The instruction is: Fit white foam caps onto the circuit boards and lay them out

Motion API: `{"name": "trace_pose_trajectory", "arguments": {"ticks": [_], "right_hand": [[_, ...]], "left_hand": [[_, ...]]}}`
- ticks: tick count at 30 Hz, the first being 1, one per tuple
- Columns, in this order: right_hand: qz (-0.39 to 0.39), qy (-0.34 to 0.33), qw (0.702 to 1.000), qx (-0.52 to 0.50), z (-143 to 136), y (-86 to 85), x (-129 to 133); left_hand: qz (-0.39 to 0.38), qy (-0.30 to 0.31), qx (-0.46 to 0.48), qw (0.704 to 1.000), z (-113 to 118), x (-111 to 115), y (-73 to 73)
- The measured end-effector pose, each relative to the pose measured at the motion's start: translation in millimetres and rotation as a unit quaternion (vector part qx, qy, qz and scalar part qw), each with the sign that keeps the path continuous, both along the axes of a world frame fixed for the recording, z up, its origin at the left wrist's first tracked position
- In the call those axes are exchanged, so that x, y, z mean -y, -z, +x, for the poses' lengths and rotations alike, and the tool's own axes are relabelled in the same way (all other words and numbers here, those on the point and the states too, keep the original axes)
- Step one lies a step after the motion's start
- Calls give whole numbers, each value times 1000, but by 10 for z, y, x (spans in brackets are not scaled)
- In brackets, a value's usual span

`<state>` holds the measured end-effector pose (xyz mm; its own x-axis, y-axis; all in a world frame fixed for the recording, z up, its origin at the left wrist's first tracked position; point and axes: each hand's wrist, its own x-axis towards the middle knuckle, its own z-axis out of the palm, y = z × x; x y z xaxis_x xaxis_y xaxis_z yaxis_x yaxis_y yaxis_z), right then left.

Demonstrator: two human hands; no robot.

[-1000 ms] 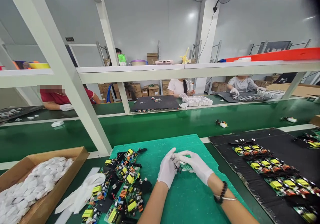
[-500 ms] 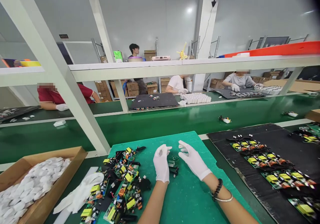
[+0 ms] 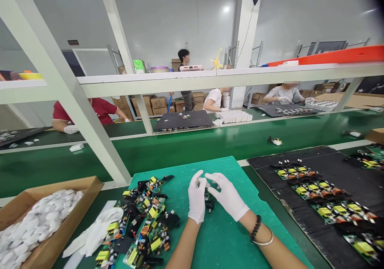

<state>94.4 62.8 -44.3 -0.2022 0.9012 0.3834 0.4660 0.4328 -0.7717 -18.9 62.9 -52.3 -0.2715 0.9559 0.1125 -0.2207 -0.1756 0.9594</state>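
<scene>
On the green mat (image 3: 228, 241), my left hand (image 3: 197, 197) in a white glove curls at the left side of a small circuit board (image 3: 209, 202). My right hand (image 3: 227, 195), also gloved, reaches over the board from the right, its fingertips close to those of my left hand. Both hands have bent fingers, and what lies between the fingertips is too small to make out. The board is mostly hidden beneath them. Left of my hands lies a pile of circuit boards (image 3: 154, 212) with yellow and orange parts.
A cardboard box (image 3: 90, 199) of white pieces and a loose white glove (image 3: 96, 229) lie at the left. Rows of boards rest on a black sheet (image 3: 288, 197) at the right. Beyond, a green conveyor (image 3: 180, 145) carries a few parts; frame posts cross the view. People work behind.
My hands have come together over the board, which they now mostly cover. Behind, a standing person has moved to the right. The parts on the conveyor have shifted slightly right.
</scene>
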Motion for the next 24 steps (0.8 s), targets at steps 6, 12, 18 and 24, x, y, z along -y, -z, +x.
{"name": "trace_pose_trajectory", "arguments": {"ticks": [6,12,18,24], "right_hand": [[18,52,998,-36,13,-6,-25],[-134,30,953,-271,118,44,-111],[-235,3,910,-341,156,79,-157],[-303,11,851,-429,250,-13,-148]], "left_hand": [[1,8,-93,996,10,-7,52],[-39,-109,-299,947,-101,33,120],[-57,-44,-315,946,-67,41,121],[35,80,-287,954,-46,39,171]]}}
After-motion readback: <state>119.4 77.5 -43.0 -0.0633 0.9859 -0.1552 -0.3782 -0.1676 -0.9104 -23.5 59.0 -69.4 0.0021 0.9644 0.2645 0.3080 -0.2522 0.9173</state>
